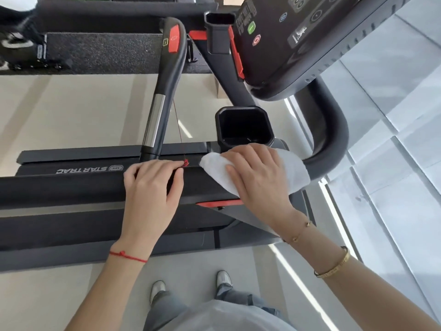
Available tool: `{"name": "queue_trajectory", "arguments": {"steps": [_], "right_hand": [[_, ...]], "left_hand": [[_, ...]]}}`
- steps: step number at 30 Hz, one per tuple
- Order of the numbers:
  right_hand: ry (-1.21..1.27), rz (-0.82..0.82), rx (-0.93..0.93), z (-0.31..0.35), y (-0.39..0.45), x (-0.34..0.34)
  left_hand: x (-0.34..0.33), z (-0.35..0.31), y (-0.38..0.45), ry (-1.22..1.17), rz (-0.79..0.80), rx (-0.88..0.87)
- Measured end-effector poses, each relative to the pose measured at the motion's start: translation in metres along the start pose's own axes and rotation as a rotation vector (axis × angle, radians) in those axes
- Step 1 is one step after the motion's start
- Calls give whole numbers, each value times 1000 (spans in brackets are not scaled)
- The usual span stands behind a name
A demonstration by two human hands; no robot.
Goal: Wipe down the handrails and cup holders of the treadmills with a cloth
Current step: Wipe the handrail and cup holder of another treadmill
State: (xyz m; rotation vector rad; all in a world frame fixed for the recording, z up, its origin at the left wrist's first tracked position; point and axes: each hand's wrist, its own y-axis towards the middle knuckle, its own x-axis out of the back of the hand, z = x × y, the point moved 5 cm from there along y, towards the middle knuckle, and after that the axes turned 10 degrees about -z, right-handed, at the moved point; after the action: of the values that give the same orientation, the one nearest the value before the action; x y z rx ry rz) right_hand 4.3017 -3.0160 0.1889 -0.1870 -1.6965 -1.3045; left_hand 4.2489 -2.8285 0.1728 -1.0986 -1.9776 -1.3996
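Note:
Seen from its side, the treadmill has a long black handrail (pixel 71 187) running across the middle of the view. My left hand (pixel 152 185) lies over this rail with the fingers curled round its far side, right beside a small red safety-cord clip (pixel 185 162). To its right, my right hand (pixel 257 180) presses a folded white cloth (pixel 296 170) flat onto the same rail, fingers spread and fairly straight. A black cup holder (pixel 245 126) stands just beyond the cloth. A second cup holder (pixel 218 32) sits farther back.
A black grip bar with a silver sensor strip (pixel 155 120) and red button slants away from the rail. The console (pixel 298 44) fills the upper right, with a curved black rail (pixel 334 130) beneath it. The treadmill deck (pixel 59 225) lies below. My feet stand on pale floor.

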Motion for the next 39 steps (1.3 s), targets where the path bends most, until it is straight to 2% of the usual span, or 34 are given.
{"name": "queue_trajectory", "arguments": {"steps": [4, 9, 15, 21, 24, 27, 29, 32, 36, 39], "right_hand": [[-20, 20, 42, 29, 10, -9], [58, 101, 30, 98, 34, -38], [43, 132, -9, 184, 60, -70], [126, 313, -21, 278, 91, -97], [281, 394, -4, 326, 108, -108], [475, 525, 14, 334, 119, -113], [424, 564, 70, 317, 121, -110], [158, 486, 126, 297, 115, -105], [187, 344, 10, 334, 112, -115], [201, 325, -16, 393, 126, -139]], "left_hand": [[12, 25, -3, -18, -9, -32], [34, 69, 0, -24, -11, -34], [77, 151, -2, -43, -48, -53], [125, 235, -7, 3, -68, -41], [147, 280, -8, 40, -92, -12], [165, 319, -8, 43, -100, 13], [172, 340, -9, 44, -96, 28], [178, 359, -12, 32, -92, 42], [179, 366, -16, 32, -109, 36], [183, 376, -18, 35, -120, 89]]}}
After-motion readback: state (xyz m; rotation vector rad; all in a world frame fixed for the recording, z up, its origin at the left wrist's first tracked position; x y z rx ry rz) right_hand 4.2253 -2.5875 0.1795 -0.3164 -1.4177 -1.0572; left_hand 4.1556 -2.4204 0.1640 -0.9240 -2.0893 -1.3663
